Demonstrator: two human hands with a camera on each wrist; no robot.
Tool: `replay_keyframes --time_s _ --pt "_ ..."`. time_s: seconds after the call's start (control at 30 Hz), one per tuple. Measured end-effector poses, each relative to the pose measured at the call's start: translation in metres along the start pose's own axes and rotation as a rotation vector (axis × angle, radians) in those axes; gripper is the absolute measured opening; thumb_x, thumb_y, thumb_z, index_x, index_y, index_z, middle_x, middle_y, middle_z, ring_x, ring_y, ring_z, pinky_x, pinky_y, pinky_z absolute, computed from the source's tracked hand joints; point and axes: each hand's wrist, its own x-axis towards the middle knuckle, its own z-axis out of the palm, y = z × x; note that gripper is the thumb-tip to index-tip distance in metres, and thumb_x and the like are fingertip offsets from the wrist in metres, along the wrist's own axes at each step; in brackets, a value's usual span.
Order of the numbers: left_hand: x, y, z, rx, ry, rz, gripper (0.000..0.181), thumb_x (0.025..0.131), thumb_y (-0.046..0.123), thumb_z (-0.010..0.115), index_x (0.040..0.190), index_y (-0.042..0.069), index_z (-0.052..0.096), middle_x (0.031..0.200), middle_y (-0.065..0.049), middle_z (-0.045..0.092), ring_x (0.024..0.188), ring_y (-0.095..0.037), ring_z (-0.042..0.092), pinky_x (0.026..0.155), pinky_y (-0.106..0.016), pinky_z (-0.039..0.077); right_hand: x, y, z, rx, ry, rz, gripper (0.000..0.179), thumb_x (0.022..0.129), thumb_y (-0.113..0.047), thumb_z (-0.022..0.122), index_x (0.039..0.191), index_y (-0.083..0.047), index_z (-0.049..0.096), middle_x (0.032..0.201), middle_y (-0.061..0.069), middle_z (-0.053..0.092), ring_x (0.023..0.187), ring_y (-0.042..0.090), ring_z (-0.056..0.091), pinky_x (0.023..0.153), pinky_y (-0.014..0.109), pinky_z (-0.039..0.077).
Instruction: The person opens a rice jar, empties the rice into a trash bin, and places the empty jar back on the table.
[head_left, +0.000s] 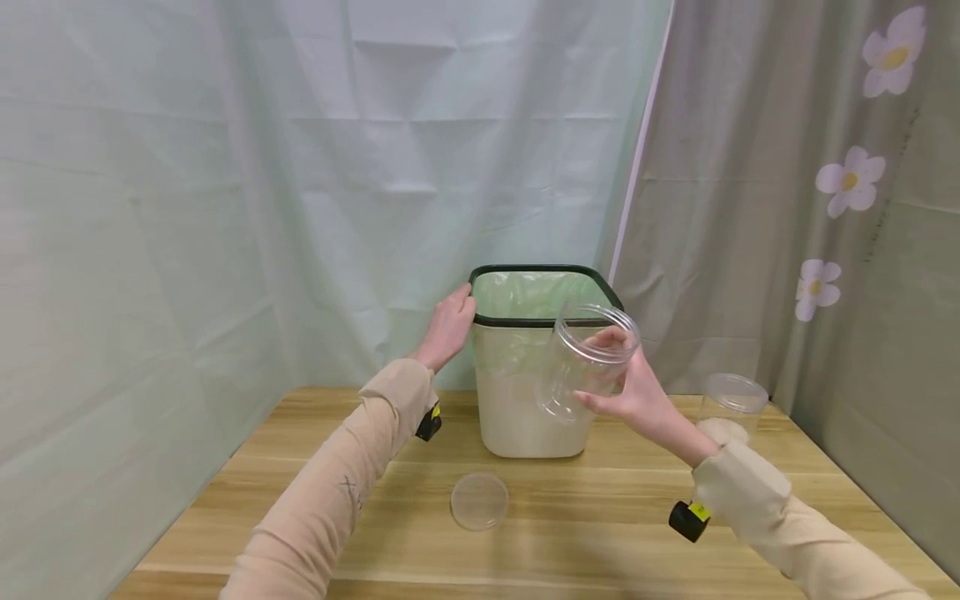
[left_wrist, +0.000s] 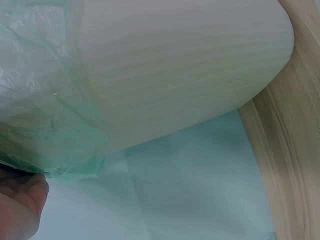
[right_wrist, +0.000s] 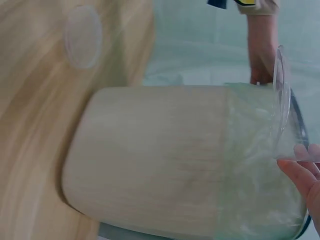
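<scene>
A white trash bin (head_left: 525,400) with a black rim and a thin green liner bag (head_left: 517,293) stands upright on the table. My left hand (head_left: 452,321) grips the rim at its left side; the left wrist view shows the curled fingers (left_wrist: 31,192) against the bag's edge. In my right hand (head_left: 630,392) is a clear plastic jar (head_left: 558,375), lidless and tilted, held in front of the bin's right front corner. Nothing shows inside the jar. On the table before the bin lies a round clear lid (head_left: 479,501).
A second clear jar (head_left: 735,398), lidded and with something pale at its bottom, stands at the right rear, partly behind my right wrist. Light curtains (head_left: 420,167) hang behind the wooden table (head_left: 570,533) and along both sides.
</scene>
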Motion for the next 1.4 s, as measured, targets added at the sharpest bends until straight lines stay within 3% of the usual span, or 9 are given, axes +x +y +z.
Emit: replay_keyframes --time_s 0.1,0.3,0.53,0.73,0.9,1.07,1.27,1.4 --pt "0.001 0.000 0.001 0.004 -0.001 0.001 0.048 0.095 0.019 0.026 0.136 -0.004 0.032 0.140 -0.015 0.031 0.128 -0.023 0.025 0.102 -0.031 0.020 -0.007 0.001 0.004 0.008 -0.023 0.002 0.069 0.062 0.011 0.073 0.116 0.013 0.031 0.111 0.024 0.046 0.099 0.026 0.046 0.071 0.046 0.047" --pt "0.002 -0.002 0.001 -0.010 -0.001 0.009 0.047 0.095 0.017 0.027 0.136 -0.006 0.032 0.140 -0.017 0.031 0.128 -0.024 0.024 0.103 -0.032 0.020 -0.022 0.016 0.015 -0.009 -0.059 -0.019 0.071 0.060 0.009 0.077 0.115 0.013 0.032 0.108 0.025 0.049 0.097 0.031 0.048 0.073 0.036 0.048" --pt "0.001 -0.002 0.001 -0.005 -0.007 0.004 0.048 0.095 0.018 0.026 0.136 -0.005 0.031 0.140 -0.017 0.031 0.129 -0.024 0.023 0.103 -0.032 0.019 -0.039 0.032 0.029 0.039 -0.118 0.082 0.071 0.061 0.005 0.078 0.116 0.012 0.033 0.109 0.025 0.049 0.097 0.031 0.050 0.077 0.036 0.047" --pt "0.001 -0.003 0.001 -0.002 -0.001 0.005 0.047 0.095 0.018 0.026 0.136 -0.006 0.032 0.140 -0.016 0.031 0.128 -0.024 0.024 0.103 -0.031 0.020 -0.050 0.047 0.038 0.054 -0.131 0.101 0.071 0.060 0.007 0.078 0.115 0.012 0.033 0.108 0.024 0.049 0.093 0.028 0.053 0.079 0.035 0.047" --pt "0.001 -0.001 0.001 -0.015 -0.002 0.009 0.047 0.096 0.017 0.026 0.137 -0.005 0.031 0.140 -0.017 0.030 0.129 -0.024 0.023 0.103 -0.032 0.020 -0.057 0.056 0.043 0.077 -0.139 0.146 0.071 0.061 0.004 0.079 0.116 0.011 0.033 0.110 0.025 0.049 0.097 0.031 0.053 0.085 0.043 0.043" --pt "0.002 -0.001 0.002 -0.004 -0.007 0.006 0.047 0.095 0.018 0.026 0.137 -0.004 0.031 0.140 -0.016 0.030 0.129 -0.023 0.022 0.103 -0.032 0.019 -0.065 0.066 0.050 0.085 -0.140 0.194 0.072 0.061 -0.001 0.081 0.116 0.009 0.036 0.111 0.023 0.051 0.101 0.035 0.051 0.087 0.049 0.039" --pt "0.002 0.001 0.004 -0.009 -0.006 -0.002 0.048 0.095 0.019 0.027 0.136 -0.005 0.032 0.140 -0.016 0.031 0.129 -0.021 0.023 0.103 -0.030 0.018 -0.076 0.092 0.058 0.024 -0.157 0.245 0.077 0.060 -0.020 0.085 0.117 -0.001 0.038 0.112 0.011 0.053 0.099 0.024 0.051 0.080 0.038 0.044" --pt "0.002 0.002 0.003 -0.012 -0.008 -0.002 0.049 0.095 0.020 0.026 0.136 -0.006 0.032 0.140 -0.015 0.031 0.129 -0.022 0.023 0.103 -0.030 0.018 -0.079 0.101 0.061 0.065 -0.190 0.254 0.079 0.060 -0.022 0.085 0.119 -0.002 0.035 0.112 0.011 0.051 0.099 0.026 0.051 0.080 0.042 0.043"
